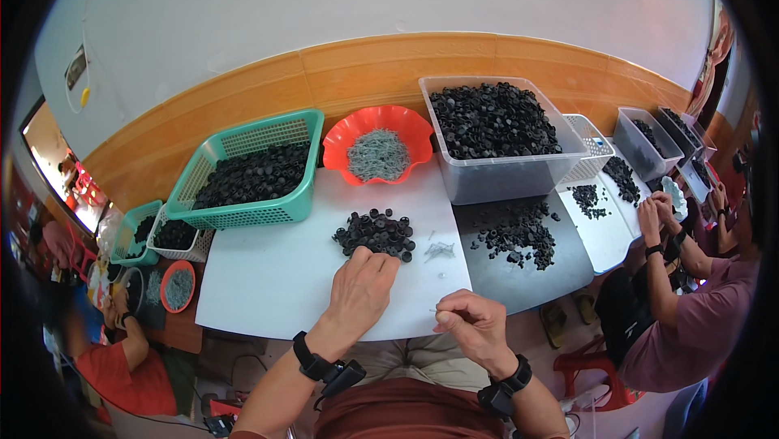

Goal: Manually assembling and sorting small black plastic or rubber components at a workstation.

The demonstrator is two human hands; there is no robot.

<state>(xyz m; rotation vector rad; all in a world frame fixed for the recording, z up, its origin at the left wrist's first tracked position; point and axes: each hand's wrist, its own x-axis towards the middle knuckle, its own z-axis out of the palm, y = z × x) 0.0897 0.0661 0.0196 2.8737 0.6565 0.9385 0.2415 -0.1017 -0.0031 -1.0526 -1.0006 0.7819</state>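
My left hand (361, 289) reaches over the near edge of a loose pile of small round black plastic parts (375, 232) on the white tabletop. Its fingers are bent and pressed together; the fingertips are hidden, so what they hold cannot be made out. Close to the table's front edge, my right hand (473, 324) pinches a thin metal pin (433, 310) between thumb and forefinger. Only a short bit of the pin shows. Several similar pins (441, 250) lie in a small heap right of the black pile.
Behind the pile stand a green basket (294, 205) of black parts, a red scalloped bowl (337, 140) of pins and a clear bin (495, 183) full of black parts. A dark board (507, 286) holds more parts. Co-workers sit left (134, 374) and right (690, 321).
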